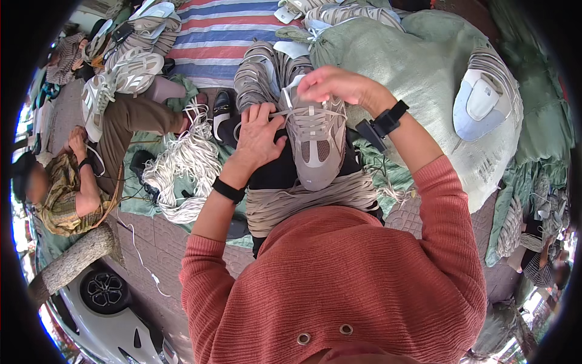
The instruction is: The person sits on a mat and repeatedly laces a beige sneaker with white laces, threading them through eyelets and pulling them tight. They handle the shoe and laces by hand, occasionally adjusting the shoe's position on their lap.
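A grey-beige sneaker (316,142) rests on my lap, toe toward me, with a flat shoelace (312,120) threaded in rows across its front. My left hand (259,134) is at the shoe's left side, fingers curled, with a length of the lace running from them to the eyelets. Above the shoe's tongue and collar is my right hand (330,85), its fingers bent together in a pinch; whatever they hold is too small to make out. A thick bundle of beige laces (312,203) lies across my lap, below the toe.
More sneakers (254,76) are stacked just beyond my knees. A large pale green sack (418,67) bulges at the right, with a shoe upper (483,103) on it. White laces (185,167) lie heaped at the left, near a seated person (66,194) handling shoes. A striped sheet (209,36) lies ahead.
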